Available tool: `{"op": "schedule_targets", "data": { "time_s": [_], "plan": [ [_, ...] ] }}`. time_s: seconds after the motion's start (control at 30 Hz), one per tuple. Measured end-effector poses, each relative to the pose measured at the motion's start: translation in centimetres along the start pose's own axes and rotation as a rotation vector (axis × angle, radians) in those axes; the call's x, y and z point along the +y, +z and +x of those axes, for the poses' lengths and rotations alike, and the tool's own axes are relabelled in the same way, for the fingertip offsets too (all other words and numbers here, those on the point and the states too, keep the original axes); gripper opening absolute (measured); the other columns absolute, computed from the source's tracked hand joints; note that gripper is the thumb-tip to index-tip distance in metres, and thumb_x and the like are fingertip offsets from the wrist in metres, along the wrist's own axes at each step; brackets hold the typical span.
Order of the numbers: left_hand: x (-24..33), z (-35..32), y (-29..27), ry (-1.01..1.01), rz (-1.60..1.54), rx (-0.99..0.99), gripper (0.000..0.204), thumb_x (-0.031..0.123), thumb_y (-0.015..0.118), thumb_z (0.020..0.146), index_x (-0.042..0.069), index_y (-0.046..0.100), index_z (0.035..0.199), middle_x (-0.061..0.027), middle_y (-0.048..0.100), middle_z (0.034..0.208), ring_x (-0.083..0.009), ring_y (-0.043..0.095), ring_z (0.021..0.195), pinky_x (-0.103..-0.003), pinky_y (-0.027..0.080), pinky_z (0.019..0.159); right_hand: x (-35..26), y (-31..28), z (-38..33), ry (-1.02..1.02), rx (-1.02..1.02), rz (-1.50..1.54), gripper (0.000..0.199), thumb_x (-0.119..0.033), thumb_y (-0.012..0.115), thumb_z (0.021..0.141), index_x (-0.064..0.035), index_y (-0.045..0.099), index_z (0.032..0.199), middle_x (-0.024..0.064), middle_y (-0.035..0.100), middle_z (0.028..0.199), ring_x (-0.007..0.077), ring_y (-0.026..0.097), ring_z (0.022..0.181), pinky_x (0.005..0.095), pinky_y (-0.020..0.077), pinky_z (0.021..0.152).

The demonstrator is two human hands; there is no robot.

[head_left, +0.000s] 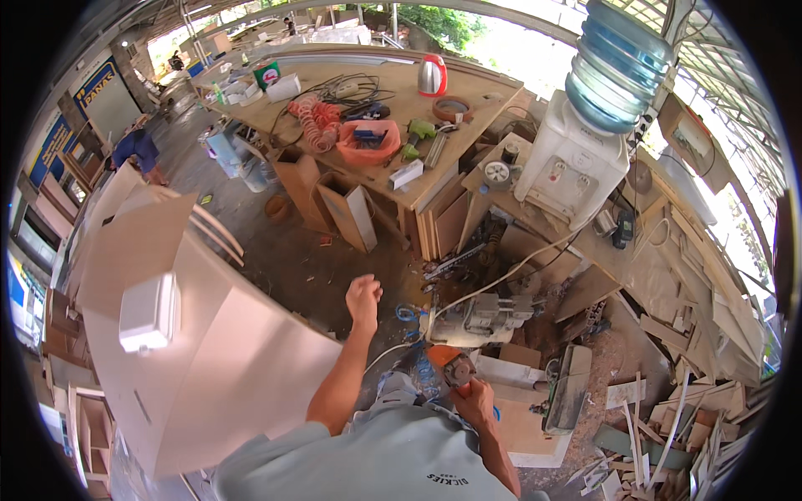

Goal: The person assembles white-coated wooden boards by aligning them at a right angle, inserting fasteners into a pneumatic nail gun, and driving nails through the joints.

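Power tool [458, 370], orange and grey, shows at the lower centre of the head view, in the right hand [474, 403], whose fingers wrap about its body; the left hand [362, 296], near the middle of the frame, is apart from it, fingers loosely curled with nothing visible in them, though how tightly they close I cannot tell; a large pale panel [242, 359] fills the lower left, with a white box [149, 313] on it; a cluttered tabletop [482, 86] spans the upper centre; the step in hand seems to be holding the tool one-handed, apart from the panel; moving it would call for a steady grip, clear of the blue hose [427, 377] beside it.
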State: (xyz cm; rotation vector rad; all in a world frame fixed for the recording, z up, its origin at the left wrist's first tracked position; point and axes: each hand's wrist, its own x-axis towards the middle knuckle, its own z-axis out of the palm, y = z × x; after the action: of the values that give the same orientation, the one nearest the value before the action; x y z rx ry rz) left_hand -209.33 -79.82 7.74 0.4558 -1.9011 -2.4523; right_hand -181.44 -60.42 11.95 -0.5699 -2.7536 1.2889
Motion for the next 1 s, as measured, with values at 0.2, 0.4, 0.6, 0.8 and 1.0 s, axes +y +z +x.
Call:
{"op": "schedule_targets", "data": {
  "time_s": [0.2,0.4,0.6,0.8,1.0],
  "plan": [
    [3.0,19.4,12.3,0.666,0.78,-0.116,0.038,0.018,0.075,0.075,0.004,0.061,0.108,-0.0125,0.064,0.09,-0.0312,0.063,0.089,-0.044,0.05,0.077,-0.2,-0.6,2.8,0.201,0.174,0.031,0.028,-0.024,0.079,0.068,-0.0021,0.063,0.075,0.0209,0.064,0.077,0.0405,0.063,0.076,0.0478,0.0509,0.069],
    [5.1,28.3,20.9,0.74,1.271,-0.27,0.06,0.027,0.075,0.077,0.011,0.056,0.132,-0.0247,0.056,0.124,-0.039,0.061,0.11,-0.048,0.052,0.091,0.3,-1.0,1.5,0.301,0.465,0.053,0.018,-0.011,0.081,0.07,-0.002,0.068,0.078,0.0119,0.066,0.072,0.0257,0.065,0.068,0.0374,0.051,0.063],
    [1.1,38.3,20.9,1.097,1.333,-0.429,0.027,0.01,0.066,0.08,0.008,0.075,0.105,-0.0187,0.069,0.093,-0.0378,0.064,0.093,-0.048,0.05,0.083,-5.0,-4.2,-2.0,0.385,0.849,0.473,0.031,0.001,0.076,0.076,-0.0004,0.066,0.105,0.0037,0.068,0.085,0.013,0.063,0.075,0.0311,0.0512,0.066],
    [4.2,38.5,20.3,0.96,1.0,-0.258,0.014,0.013,0.064,0.085,0.004,0.072,0.093,-0.0154,0.069,0.084,-0.0303,0.066,0.08,-0.043,0.05,0.071,-6.6,-4.8,-8.1,0.431,1.452,0.676,0.021,-0.011,0.072,0.084,0.0015,0.064,0.099,0.0018,0.059,0.066,0.0076,0.053,0.048,0.0237,0.0398,0.041],
    [10.3,25.7,20.7,0.199,0.135,-0.192,0.011,0.01,0.065,0.089,0.0,0.069,0.09,-0.0106,0.07,0.084,-0.0214,0.066,0.078,-0.035,0.051,0.067,-8.7,-5.3,-15.0,0.111,1.801,0.698,0.041,-0.012,0.062,0.092,0.0092,0.052,0.125,0.0027,0.053,0.069,0.0094,0.048,0.053,0.0257,0.0403,0.049]
  ]
}}
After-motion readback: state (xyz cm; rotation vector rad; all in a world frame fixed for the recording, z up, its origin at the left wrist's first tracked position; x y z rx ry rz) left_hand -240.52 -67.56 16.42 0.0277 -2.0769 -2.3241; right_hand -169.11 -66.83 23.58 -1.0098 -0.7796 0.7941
